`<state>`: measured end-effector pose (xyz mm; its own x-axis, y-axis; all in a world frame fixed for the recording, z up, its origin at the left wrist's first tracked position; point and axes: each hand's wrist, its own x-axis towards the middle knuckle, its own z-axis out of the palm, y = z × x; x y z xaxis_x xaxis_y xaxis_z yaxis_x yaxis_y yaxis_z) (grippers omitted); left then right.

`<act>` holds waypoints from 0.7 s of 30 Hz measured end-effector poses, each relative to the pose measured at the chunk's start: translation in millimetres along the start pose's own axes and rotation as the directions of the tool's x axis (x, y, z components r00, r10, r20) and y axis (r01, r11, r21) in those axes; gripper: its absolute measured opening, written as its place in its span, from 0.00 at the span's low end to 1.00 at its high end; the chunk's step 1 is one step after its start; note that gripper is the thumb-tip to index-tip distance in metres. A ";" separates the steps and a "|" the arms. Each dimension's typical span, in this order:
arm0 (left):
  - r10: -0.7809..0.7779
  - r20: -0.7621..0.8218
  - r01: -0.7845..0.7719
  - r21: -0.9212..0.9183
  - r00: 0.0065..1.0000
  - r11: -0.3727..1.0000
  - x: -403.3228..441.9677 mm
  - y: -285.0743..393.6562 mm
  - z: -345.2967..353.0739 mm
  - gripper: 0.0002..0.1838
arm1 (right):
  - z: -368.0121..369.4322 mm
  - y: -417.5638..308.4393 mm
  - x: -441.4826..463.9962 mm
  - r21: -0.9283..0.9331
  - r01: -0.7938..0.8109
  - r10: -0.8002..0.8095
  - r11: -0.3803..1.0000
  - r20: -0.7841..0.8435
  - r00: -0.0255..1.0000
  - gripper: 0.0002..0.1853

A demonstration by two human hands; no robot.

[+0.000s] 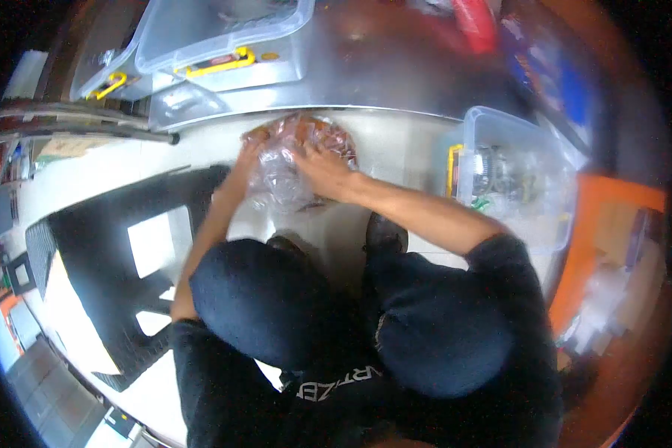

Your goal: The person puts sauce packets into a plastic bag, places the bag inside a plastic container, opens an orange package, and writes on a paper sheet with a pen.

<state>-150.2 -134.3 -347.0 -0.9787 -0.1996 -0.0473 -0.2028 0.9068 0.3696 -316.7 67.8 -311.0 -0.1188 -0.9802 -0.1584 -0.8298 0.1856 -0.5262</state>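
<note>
While the left hand (253,144) and right hand (324,169) both touch the clear plastic (280,181), it spreads between their fingers and wristward, though whether they pinch it cannot be told.

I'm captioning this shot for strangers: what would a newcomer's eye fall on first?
Probably the crinkled clear plastic near the upper middle, with the left hand and right hand on it. Next, perhaps, the large clear bin with a yellow latch at upper left, then the orange surface at the right.
</note>
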 end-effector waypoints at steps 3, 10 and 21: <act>0.004 -0.188 -0.030 -0.135 0.982 0.990 2.0 31.2 4.2 0.29 | -8.3 26.5 3.1 0.234 -0.093 0.097 0.968 -0.005 0.995 0.21; -0.028 -0.312 -0.059 -0.268 0.950 0.962 56.7 121.3 -112.4 0.09 | -129.8 33.4 -62.0 0.906 -0.040 0.614 0.420 -0.252 0.748 0.05; -0.255 -0.224 0.206 -0.221 0.941 0.953 388.6 141.1 -125.4 0.28 | -281.2 283.8 29.6 0.533 -0.422 0.654 0.733 -0.382 0.654 0.40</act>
<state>-555.3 -130.5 -196.9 -0.8619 -0.5024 0.0694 -0.3879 0.7411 0.5480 -709.0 72.1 -230.1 -0.8280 -0.5457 -0.1287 -0.2678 0.5866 -0.7643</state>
